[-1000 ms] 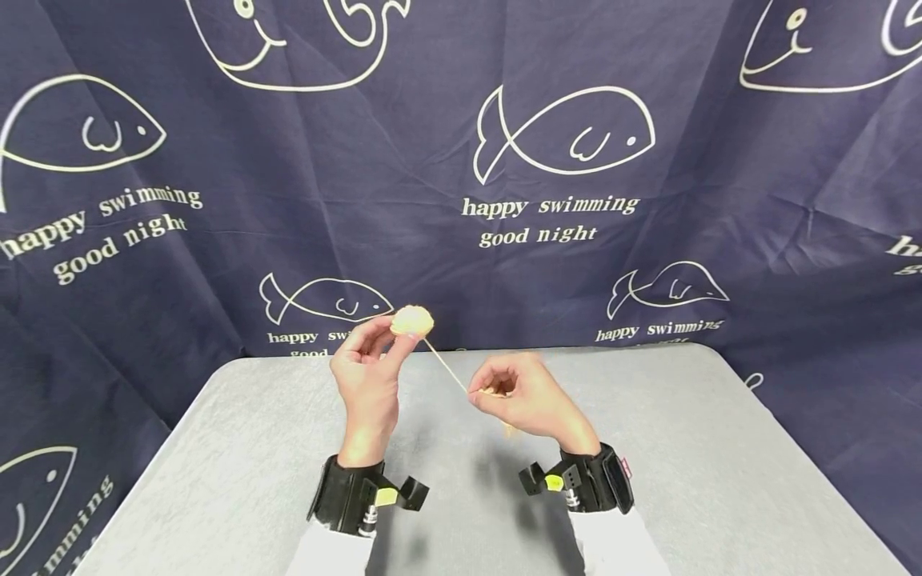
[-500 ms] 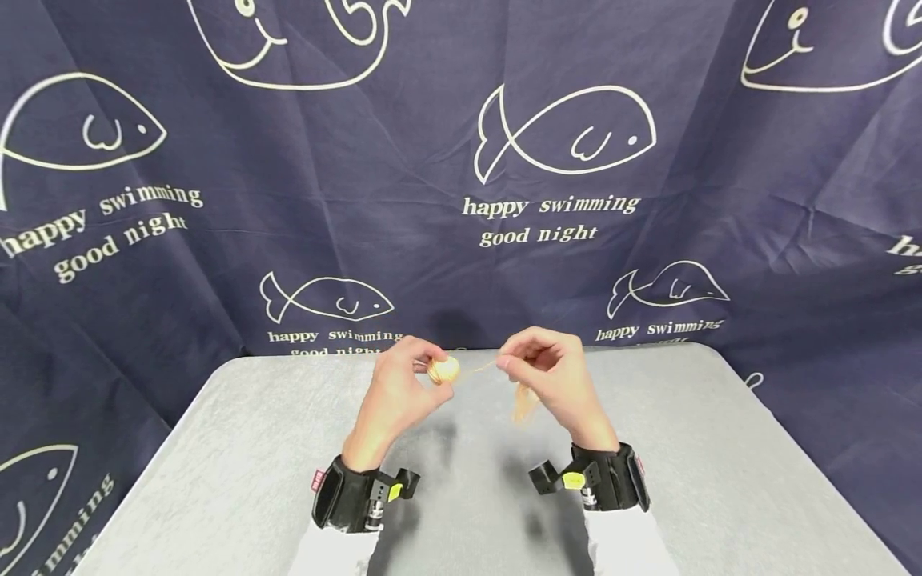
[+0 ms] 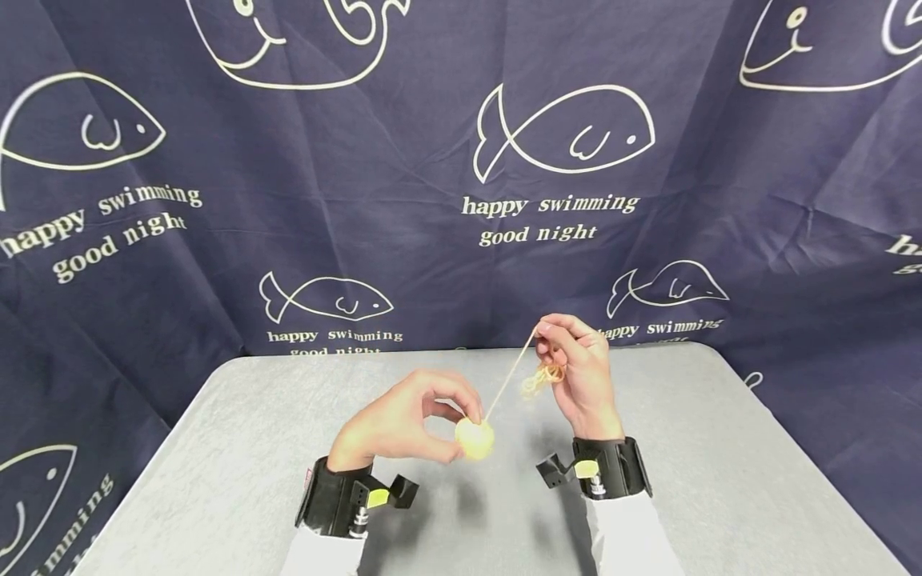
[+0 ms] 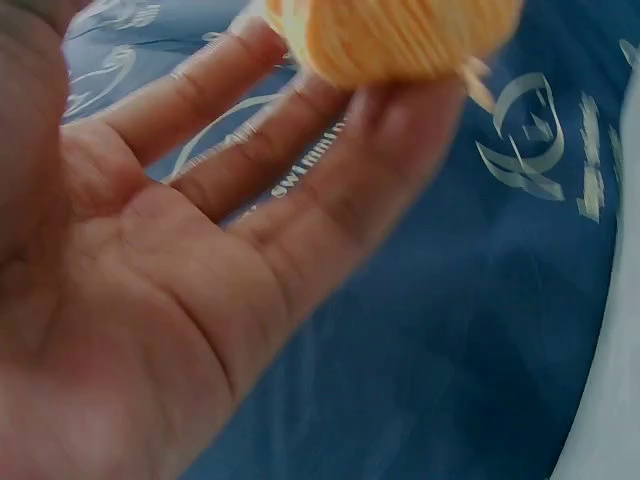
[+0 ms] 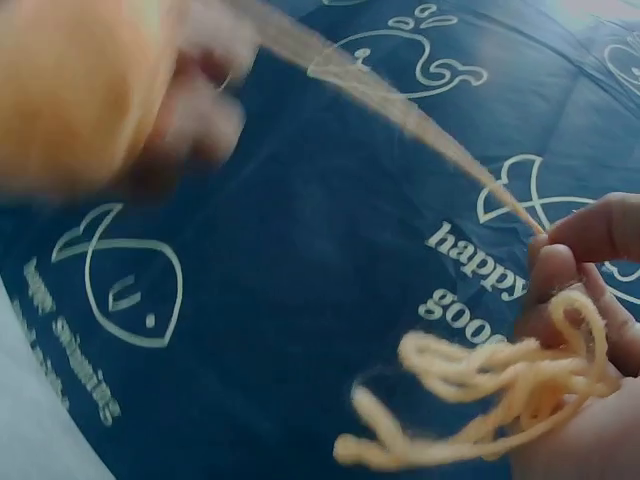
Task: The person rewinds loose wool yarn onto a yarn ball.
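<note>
Right wrist view alone shows loose yarn loops (image 5: 500, 390) under right hand (image 5: 590, 300)

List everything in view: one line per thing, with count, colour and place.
Yarn ball: one, pale yellow, at the left hand's fingertips above the table.
Yarn strand: one, pale yellow, taut from the ball up to the right hand.
Loose yarn loops: one bunch, pale yellow, hanging at the right hand.
Table: one, grey, below the hands.
Backdrop cloth: one, navy with white fish and lettering, behind the table.
Wrist bands: two, black, on both wrists.
Left hand: holds the ball.
Right hand: pinches the strand.
</note>
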Action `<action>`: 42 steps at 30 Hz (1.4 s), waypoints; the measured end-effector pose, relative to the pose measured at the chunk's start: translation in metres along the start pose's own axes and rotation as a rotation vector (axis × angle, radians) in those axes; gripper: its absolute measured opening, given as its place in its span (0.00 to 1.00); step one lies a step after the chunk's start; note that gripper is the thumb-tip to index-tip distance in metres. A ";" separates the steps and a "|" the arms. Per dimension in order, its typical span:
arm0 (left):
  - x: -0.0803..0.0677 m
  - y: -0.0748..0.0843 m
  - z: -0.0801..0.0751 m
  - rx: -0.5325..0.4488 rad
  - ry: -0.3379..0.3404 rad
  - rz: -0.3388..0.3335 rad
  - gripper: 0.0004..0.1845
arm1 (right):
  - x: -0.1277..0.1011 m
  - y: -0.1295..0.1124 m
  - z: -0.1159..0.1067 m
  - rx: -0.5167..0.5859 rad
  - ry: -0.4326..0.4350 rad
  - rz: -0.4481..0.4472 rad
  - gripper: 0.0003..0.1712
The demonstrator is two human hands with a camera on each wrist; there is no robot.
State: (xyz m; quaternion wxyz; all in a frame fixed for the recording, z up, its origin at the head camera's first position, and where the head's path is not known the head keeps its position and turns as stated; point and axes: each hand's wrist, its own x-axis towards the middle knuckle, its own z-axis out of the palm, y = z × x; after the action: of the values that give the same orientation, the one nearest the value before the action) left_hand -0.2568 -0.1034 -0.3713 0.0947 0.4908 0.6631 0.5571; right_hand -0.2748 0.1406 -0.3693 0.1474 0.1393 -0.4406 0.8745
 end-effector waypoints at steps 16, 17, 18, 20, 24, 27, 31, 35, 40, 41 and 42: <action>0.004 0.009 -0.005 -0.535 0.639 0.464 0.21 | -0.002 0.019 -0.005 -0.823 -0.403 0.018 0.02; 0.004 0.010 -0.006 -0.559 0.706 0.459 0.22 | -0.003 0.018 -0.004 -0.834 -0.443 0.022 0.02; 0.005 0.010 -0.006 -0.578 0.773 0.451 0.23 | -0.004 0.018 -0.003 -0.843 -0.484 0.025 0.03; 0.006 0.011 -0.006 -0.607 0.900 0.426 0.22 | -0.007 0.016 -0.001 -0.848 -0.560 0.023 0.04; 0.010 0.007 -0.007 -0.491 1.100 0.370 0.18 | -0.012 0.011 0.006 -0.859 -0.664 -0.016 0.06; 0.012 0.000 -0.007 -0.219 1.173 0.289 0.17 | -0.017 0.004 0.011 -0.867 -0.692 -0.053 0.08; 0.010 -0.009 -0.005 0.225 1.095 0.171 0.17 | -0.022 -0.007 0.017 -0.844 -0.685 -0.099 0.10; 0.007 -0.013 -0.002 0.467 0.866 0.073 0.16 | -0.024 -0.015 0.019 -0.745 -0.627 -0.119 0.07; 0.005 -0.011 0.000 0.564 0.531 -0.069 0.16 | -0.021 -0.018 0.016 -0.543 -0.468 -0.128 0.08; 0.005 -0.010 0.001 0.569 0.464 -0.085 0.16 | -0.020 -0.017 0.016 -0.483 -0.432 -0.127 0.09; 0.005 -0.010 0.001 0.561 0.399 -0.098 0.16 | -0.018 -0.016 0.015 -0.417 -0.400 -0.133 0.10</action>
State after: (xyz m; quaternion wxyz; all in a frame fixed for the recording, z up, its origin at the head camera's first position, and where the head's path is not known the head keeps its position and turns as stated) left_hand -0.2636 -0.0978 -0.3780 -0.1490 0.3468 0.8185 0.4331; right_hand -0.2499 0.1349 -0.3556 0.1399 0.3040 -0.6210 0.7088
